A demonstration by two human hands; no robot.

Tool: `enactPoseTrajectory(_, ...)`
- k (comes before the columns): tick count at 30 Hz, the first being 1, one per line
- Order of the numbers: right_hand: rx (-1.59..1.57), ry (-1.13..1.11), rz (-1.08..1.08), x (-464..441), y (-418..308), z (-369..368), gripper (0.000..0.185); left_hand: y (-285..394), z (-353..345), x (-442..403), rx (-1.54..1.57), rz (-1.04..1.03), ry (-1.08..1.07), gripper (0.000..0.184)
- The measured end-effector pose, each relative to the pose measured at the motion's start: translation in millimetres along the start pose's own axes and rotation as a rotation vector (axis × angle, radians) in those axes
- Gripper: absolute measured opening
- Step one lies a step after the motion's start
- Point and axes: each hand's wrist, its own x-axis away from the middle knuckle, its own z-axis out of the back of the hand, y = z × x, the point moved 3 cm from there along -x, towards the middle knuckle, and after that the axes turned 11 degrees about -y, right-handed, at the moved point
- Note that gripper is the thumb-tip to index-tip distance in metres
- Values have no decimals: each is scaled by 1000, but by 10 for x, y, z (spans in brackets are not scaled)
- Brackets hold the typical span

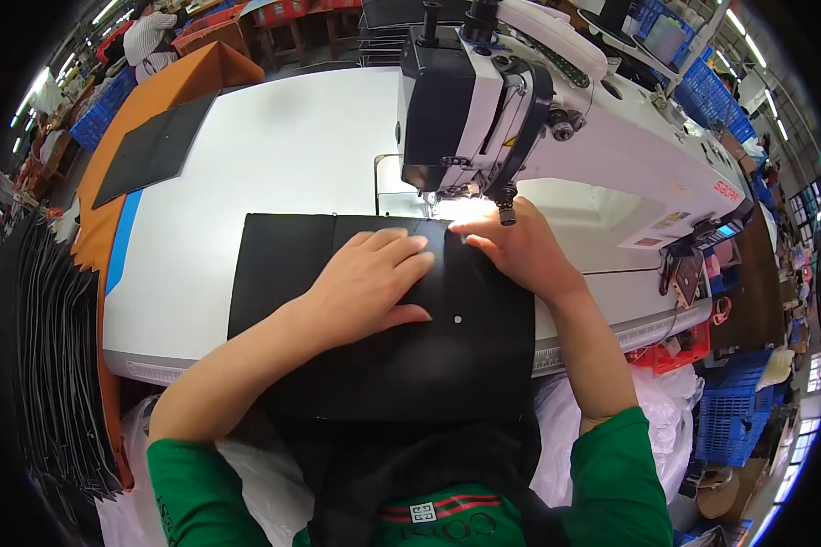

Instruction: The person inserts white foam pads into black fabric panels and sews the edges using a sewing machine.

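Note:
A large black panel [383, 374] with a small hole lies on the white sewing table, its far edge at the needle area of the sewing machine [474, 118]. My left hand [369, 283] rests flat on the panel, fingers spread and pointing toward the machine. Close beside the lit needle, my right hand [515, 246] is at the panel's far right edge, with thumb and index finger bent together there. The machine head hides part of that hand, and I cannot see clearly how much of the edge lies between the fingers.
A separate black piece [155, 150] lies on orange material [100, 219] at the table's left. Many black sheets [59, 365] hang stacked at the far left. Blue crates [734, 406] and a red basket [675, 351] stand on the right. Another person [149, 41] is at the back left.

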Motion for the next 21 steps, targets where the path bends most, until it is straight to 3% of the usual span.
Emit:
enactPoseTrajectory(3,206,146,101,0,-5,-90,18,-94,-115,-121,19,33,-35,58)
enactPoseTrajectory(7,223,278,200,-53,77,-171,20,-124,-137,-134,23,77,-57,67)
enactPoseTrajectory(13,200,274,160,-78,102,-225,15,-149,-135,-137,109,142,-119,72)
enactPoseTrajectory(21,214,277,140,-85,138,-237,11,-139,-168,-144,32,118,7,70)
